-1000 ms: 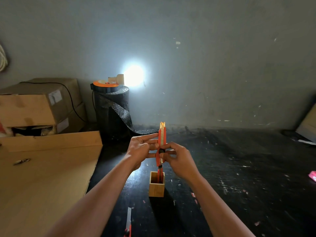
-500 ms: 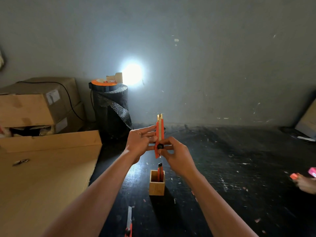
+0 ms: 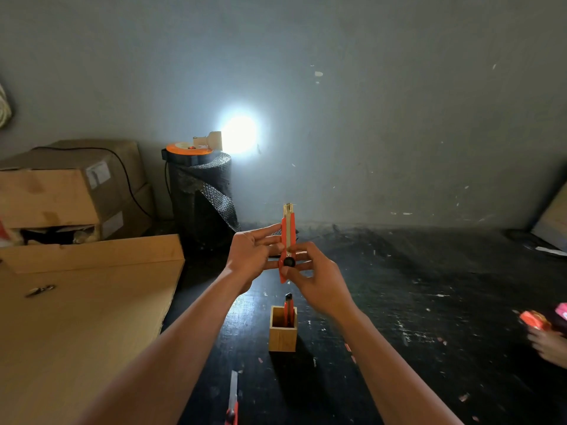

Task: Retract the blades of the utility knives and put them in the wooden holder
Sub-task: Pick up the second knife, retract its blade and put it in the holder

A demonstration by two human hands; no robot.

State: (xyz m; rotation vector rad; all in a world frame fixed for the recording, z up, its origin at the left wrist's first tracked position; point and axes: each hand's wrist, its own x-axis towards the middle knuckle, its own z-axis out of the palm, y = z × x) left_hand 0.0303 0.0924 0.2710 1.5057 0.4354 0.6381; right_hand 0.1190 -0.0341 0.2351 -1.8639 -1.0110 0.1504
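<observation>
Both hands are up in front of the camera working on one orange utility knife (image 3: 287, 240), held upright above the dark tabletop (image 3: 399, 302). The left hand (image 3: 250, 256) pinches the knife body from the left, with a couple of fingers stretched out flat behind it. The right hand (image 3: 316, 279) grips the lower part, thumb sitting right at the black slider knob (image 3: 289, 261). At the top only the metal end of the knife shows; can't tell if any blade is poking out there.

Straight below the hands sits the little wooden holder (image 3: 283, 329), a square open-top box standing on the tabletop, with a second orange knife (image 3: 288, 308) already standing in it, black end up. Nearer the camera, at the bottom edge, a third knife (image 3: 232, 400) lies on the tabletop with its blade out.

Off to the left there's a big sheet of cardboard (image 3: 76, 317), stacked cardboard boxes (image 3: 61, 191) behind it, and a black roll of bubble wrap (image 3: 201, 194) with an orange-topped cable reel (image 3: 188, 151) on it. A bright lamp (image 3: 239, 133) glares against the wall. At the far right edge someone else's hand (image 3: 549, 345) holds something orange.
</observation>
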